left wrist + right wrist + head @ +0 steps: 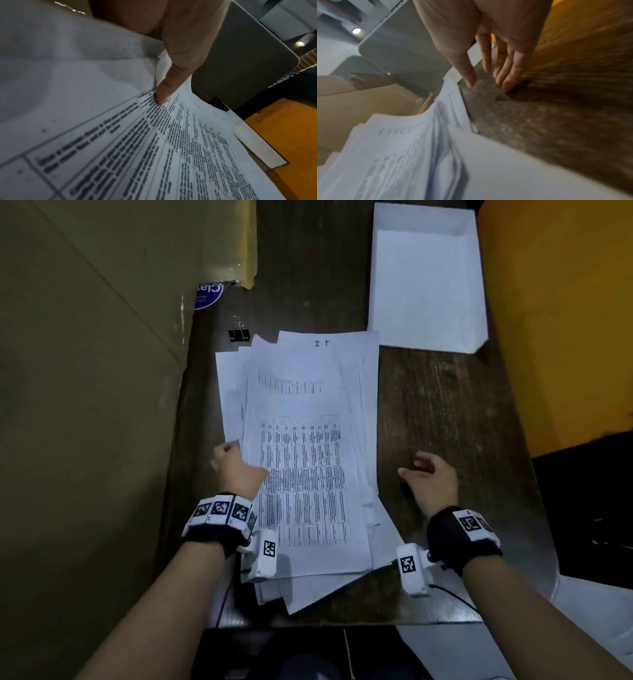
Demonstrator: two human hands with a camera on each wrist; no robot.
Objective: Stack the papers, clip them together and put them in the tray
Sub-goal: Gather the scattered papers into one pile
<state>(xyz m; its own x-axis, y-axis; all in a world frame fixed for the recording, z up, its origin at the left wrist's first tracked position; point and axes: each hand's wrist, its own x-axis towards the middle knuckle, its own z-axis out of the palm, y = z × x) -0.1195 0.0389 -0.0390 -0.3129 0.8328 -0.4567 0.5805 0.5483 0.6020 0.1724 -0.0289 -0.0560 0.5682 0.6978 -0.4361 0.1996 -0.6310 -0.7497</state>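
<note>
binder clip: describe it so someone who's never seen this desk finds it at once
Start at the fanned papers in the middle of the dark wooden table. Just past their far-left corner, on bare wood, sits the binder clip. It is the only small black thing there, with wire handles.

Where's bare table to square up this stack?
The bare wood right of the papers, below the white tray, is widest; the right hand hovers there. A narrow strip lies above the papers by the binder clip. The left edge is crowded by the left hand and cardboard.

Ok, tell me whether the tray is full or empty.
Empty: the tray shows only its bare white floor, and the papers lie on the table.
</note>
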